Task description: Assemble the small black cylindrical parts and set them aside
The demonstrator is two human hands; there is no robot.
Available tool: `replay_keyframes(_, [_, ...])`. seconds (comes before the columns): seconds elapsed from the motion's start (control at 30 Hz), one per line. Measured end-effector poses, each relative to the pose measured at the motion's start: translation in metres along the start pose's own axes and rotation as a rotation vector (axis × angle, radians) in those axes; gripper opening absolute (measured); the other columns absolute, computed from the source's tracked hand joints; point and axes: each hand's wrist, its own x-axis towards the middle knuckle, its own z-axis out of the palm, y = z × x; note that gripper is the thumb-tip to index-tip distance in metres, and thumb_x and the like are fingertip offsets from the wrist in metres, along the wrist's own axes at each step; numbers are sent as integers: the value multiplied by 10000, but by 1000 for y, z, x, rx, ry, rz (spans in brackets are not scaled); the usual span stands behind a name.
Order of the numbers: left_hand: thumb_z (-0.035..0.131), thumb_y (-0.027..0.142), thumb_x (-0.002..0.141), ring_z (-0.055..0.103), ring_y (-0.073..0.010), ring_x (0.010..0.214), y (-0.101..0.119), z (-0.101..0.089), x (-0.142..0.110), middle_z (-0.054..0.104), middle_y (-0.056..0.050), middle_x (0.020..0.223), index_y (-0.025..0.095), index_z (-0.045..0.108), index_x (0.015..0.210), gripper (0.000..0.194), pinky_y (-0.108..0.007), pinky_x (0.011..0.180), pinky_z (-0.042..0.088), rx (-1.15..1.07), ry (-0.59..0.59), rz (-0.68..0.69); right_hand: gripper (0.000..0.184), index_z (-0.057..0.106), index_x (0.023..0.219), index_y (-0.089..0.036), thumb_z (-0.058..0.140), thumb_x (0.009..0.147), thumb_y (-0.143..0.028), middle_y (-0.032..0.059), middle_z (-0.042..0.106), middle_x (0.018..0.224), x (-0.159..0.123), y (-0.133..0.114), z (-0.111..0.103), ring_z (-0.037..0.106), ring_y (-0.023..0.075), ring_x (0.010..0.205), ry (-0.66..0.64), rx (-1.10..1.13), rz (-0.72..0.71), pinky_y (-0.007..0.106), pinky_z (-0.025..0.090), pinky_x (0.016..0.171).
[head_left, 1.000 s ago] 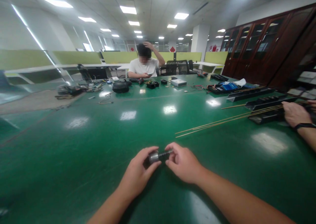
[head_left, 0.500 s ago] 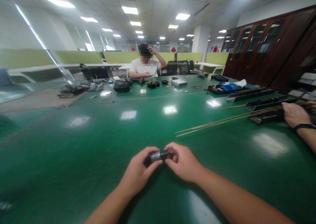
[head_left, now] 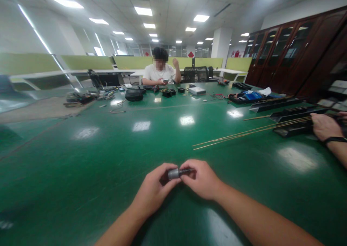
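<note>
just beyond the metal piece (head_left: 174, 173) in both hands (head_left: 151, 190), thin golden rods (head_left: 252, 131)

Head camera, single view: we are looking forward and down from the wearer's head over the wide, glossy green tabletop (head_left: 116, 148). We are viewing the bare left hand (head_left: 154, 188) and bare right hand (head_left: 202, 180) close by, low at centre, from the wrist side. Farther off, we are catching yellow-green panel partitions (head_left: 85, 62); toward the top, rectangular white ceiling lights (head_left: 143, 11).
</note>
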Motion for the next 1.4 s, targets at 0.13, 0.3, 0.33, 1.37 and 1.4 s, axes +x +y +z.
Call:
replay_keyframes(0.13, [649,378,848,651,-195,880,-1,0,-1,695,-35,997,242,653,1076,266,-295,795,523,8,-11,-5,127,724,871,-192,684,750,-184,19,702,809,1,0,0,612,148,689,5,-7,-19,225,447,607])
replay_keyframes(0.3, [647,378,847,649,-214,926,-1,1,-1,695,-58,1025,231,654,1079,275,-334,858,524,-7,1,-5,115,726,857,-188,688,749,-189,25,707,811,0,1,-2,620,152,696,9,-2,-32,228,452,611])
replay_keyframes(0.33, [647,380,849,647,-213,931,-1,2,-1,693,-55,1027,235,654,1078,271,-332,857,523,-7,4,-1,112,727,853,-187,689,748,-189,23,705,802,0,1,-2,618,150,691,14,-5,-44,228,449,609])
replay_keyframes(1.37, [666,364,856,640,-178,944,-5,2,0,685,4,1028,273,642,1078,241,-288,846,490,-3,40,-7,93,758,814,-176,742,729,-212,32,720,761,4,3,-6,630,157,666,75,31,-26,238,452,595])
replay_keyframes(1.4, [667,364,855,640,-180,941,-5,2,0,685,2,1027,272,643,1078,243,-288,842,492,-3,41,-8,96,758,816,-175,742,728,-210,32,721,761,4,3,-6,629,158,663,75,33,-20,239,452,593])
